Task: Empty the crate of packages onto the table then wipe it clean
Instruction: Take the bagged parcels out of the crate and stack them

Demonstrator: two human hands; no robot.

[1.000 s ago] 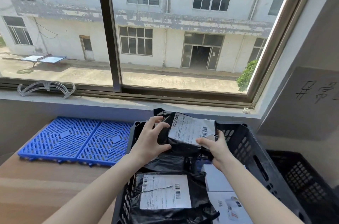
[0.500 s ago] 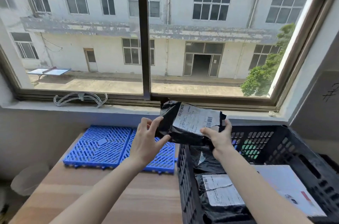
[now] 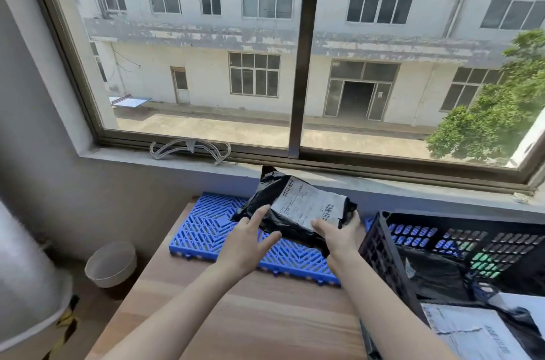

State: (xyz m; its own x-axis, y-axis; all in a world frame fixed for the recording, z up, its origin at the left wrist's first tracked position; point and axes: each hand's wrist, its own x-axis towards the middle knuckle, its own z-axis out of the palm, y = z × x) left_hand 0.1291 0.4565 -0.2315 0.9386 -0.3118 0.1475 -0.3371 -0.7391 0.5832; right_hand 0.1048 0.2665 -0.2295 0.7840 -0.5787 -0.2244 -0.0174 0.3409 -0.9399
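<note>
A black plastic package (image 3: 275,221) with a white shipping label hangs above the blue slatted mat (image 3: 206,230) on the wooden table (image 3: 250,315). My right hand (image 3: 339,237) grips its right end, thumb on the label. My left hand (image 3: 247,244) has its fingers spread and straight, fingertips touching the package's left underside. The black crate (image 3: 380,244) stands at the right on the table. Inside it lie more black packages (image 3: 436,274) and a grey package (image 3: 472,333) with a label.
The window sill (image 3: 324,174) runs just behind the table, with a clear plastic hanger (image 3: 188,147) on it. A pale round bin (image 3: 110,264) stands on the floor left of the table. A large grey object (image 3: 26,286) fills the lower left.
Both hands carried the black package out of the crate and leftward to above the blue mat. My left hand loosened from gripping to spread fingers. The view turned left.
</note>
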